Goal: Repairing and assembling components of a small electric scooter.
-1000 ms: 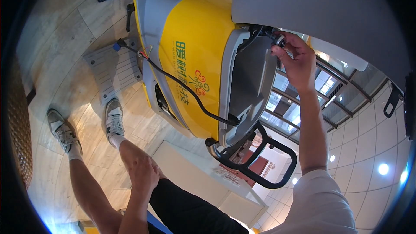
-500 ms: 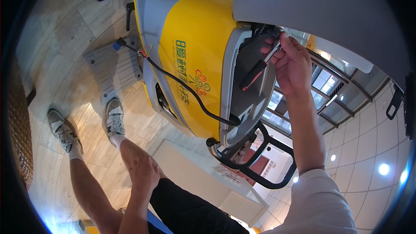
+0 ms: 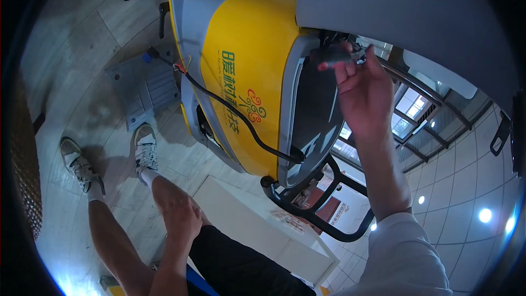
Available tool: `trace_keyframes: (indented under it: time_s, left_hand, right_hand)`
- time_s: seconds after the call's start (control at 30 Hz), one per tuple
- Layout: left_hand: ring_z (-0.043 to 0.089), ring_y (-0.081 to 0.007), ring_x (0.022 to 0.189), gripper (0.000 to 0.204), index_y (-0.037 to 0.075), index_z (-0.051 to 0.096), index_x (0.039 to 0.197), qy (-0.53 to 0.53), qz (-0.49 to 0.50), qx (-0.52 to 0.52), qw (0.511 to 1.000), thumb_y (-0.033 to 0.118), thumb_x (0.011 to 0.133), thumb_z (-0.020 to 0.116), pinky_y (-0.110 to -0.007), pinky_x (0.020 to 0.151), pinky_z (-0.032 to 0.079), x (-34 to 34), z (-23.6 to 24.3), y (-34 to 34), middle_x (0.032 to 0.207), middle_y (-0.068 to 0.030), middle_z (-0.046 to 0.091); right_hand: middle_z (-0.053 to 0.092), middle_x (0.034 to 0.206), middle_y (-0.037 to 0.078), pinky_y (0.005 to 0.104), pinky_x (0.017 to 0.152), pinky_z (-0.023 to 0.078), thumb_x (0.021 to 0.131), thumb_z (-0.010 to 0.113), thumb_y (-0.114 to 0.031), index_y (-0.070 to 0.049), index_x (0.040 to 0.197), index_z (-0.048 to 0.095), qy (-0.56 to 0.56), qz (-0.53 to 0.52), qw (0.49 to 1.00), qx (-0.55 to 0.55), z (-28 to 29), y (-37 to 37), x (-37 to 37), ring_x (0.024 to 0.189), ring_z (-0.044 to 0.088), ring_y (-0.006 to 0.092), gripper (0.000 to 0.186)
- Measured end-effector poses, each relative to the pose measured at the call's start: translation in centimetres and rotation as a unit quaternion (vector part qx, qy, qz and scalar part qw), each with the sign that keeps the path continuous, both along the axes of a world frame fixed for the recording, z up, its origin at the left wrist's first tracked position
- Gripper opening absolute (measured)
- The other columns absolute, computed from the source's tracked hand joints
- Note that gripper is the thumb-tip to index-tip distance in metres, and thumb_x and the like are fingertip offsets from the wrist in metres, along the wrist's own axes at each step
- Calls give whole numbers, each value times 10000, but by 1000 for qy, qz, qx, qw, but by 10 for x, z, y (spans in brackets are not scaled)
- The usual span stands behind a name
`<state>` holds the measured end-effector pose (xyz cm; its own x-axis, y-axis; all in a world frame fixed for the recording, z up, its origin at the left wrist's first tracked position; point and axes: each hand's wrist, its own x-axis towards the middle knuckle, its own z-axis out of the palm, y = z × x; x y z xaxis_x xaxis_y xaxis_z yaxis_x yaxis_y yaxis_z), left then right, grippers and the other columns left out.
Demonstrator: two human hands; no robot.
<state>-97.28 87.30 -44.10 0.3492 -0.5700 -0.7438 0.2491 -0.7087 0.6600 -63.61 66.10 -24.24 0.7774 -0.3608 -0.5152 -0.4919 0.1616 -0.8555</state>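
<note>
My right hand (image 3: 366, 90) is raised at the opening under the lifted grey scooter seat (image 3: 405, 16). Its fingers are closed round a screwdriver (image 3: 330, 56) with a black and red handle. The handle points left and is smeared by motion; where the tip sits cannot be made out. Dark fittings at the seat's hinge lie right beside the fingers. Beneath is the grey-rimmed compartment of a yellow and grey scooter (image 3: 246, 38). My left hand (image 3: 183, 216) lies on my knee, fingers laid over it and holding nothing.
A black cable (image 3: 235, 111) runs across the yellow panel from the compartment rim to a blue-ended connector (image 3: 149, 56). Below it, a grey ribbed plate (image 3: 145, 87) lies on the floor near my shoes. A black tubular rack (image 3: 323, 225) juts out at the scooter's end.
The screwdriver has swung from slanting down-left to nearly level, its handle now higher. My right hand has turned and its fingers have shifted. The left hand has stayed put.
</note>
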Motion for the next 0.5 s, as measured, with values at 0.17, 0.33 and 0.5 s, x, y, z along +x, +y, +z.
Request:
trace_keyframes:
  time_s: [0.17,0.33,0.5]
  left_hand:
    - [535,-397,1126,365,30,590,1086,-59,-15,0,998,341,896,586,-535,907,445,-3,-1,-2,1139,-190,593]
    - [548,-373,1105,384,26,595,1097,18,-4,-3,1000,334,868,608,-515,917,448,5,3,0,1110,-196,608]
    - [563,-361,1079,403,23,598,1115,52,-10,13,998,311,836,641,-490,912,460,14,8,-2,1086,-182,617]
  right_hand:
    - [607,875,127,266,647,474,1003,416,-178,-31,1072,530,-9,106,988,-111,14,24,-5,685,582,156,199]
    - [607,828,21,236,624,440,777,745,-26,-21,921,618,13,363,686,-630,9,-4,7,694,530,62,192]
    - [676,857,31,236,654,473,777,773,-78,-38,945,696,4,358,622,-696,9,-23,18,731,598,77,189]
